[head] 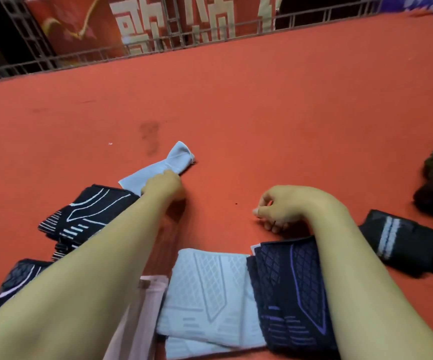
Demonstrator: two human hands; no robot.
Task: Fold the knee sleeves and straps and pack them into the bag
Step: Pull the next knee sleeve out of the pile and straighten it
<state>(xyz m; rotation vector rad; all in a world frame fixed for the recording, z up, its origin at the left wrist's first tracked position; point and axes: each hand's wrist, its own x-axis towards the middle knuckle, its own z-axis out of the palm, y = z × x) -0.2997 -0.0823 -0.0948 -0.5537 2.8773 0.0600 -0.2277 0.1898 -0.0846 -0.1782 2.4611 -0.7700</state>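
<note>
L hand (164, 184) grips grey strap (158, 168) | R hand (288, 206) curled, empty | carpet (262, 113) open ahead

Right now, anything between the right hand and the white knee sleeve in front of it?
Nothing visible. The right hand hovers over bare red carpet, curled and holding nothing, and the white knee sleeve lies just nearer the person, top exposed. The black-and-purple sleeve only abuts its right edge, under the right forearm.
</note>
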